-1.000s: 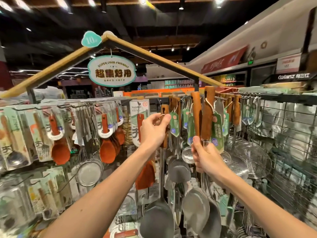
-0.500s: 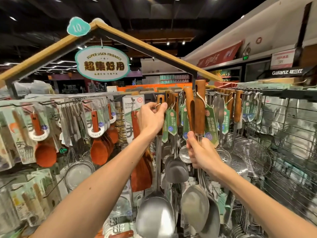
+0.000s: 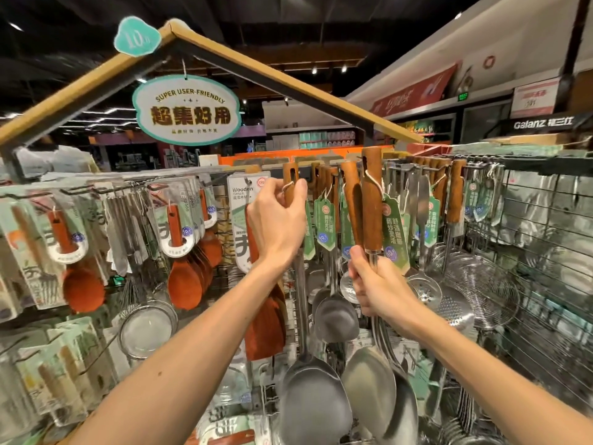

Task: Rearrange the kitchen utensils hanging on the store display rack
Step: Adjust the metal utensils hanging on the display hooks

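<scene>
The left hand (image 3: 276, 223) still pinches a wooden-handled spatula (image 3: 290, 178) by its top, fingers just under the rack (image 3: 526, 160) rail. The right hand (image 3: 378, 290) stays curled round two more spatulas (image 3: 372, 200). Little has moved, so rehanging seems unfinished.

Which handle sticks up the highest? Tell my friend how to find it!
Start at the oval sign under the wooden roof frame, then look down and right to the row of wood-handled steel utensils. The right hand grips metal shafts there. Right above it stands the tallest wooden handle, topping every neighbour.
</scene>
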A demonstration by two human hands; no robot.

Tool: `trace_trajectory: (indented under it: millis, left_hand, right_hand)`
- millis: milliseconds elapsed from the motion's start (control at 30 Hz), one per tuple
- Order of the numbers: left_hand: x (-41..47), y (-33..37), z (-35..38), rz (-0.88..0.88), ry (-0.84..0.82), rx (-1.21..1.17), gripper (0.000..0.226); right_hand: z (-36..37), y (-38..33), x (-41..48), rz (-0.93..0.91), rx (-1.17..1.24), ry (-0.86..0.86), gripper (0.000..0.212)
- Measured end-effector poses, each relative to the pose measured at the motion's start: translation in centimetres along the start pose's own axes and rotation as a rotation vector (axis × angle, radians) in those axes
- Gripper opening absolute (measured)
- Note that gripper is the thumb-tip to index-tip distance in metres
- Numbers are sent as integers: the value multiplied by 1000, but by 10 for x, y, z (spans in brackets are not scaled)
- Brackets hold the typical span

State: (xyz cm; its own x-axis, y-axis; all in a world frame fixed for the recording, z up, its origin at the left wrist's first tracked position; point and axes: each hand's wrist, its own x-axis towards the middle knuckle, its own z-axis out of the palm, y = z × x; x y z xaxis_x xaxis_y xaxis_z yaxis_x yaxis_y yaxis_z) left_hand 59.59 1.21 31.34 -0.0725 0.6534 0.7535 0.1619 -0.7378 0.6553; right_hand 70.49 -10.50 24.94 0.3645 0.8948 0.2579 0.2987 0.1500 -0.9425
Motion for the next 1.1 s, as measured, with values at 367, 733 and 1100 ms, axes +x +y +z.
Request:
trace_trajectory:
  millis: [367,733,1100]
  left_hand:
    - [16,-19,4,-16,-79,31,20]
    - [-3,-7,5,133,-49,-48,20]
    - [8,-6,9,-23,-70,-20,21]
  right_hand:
    - [6,-4,5,30,73,-48,45]
    - [5,-1,2,35,64,-57,48]
    - [4,1,6,19,28,-53,47]
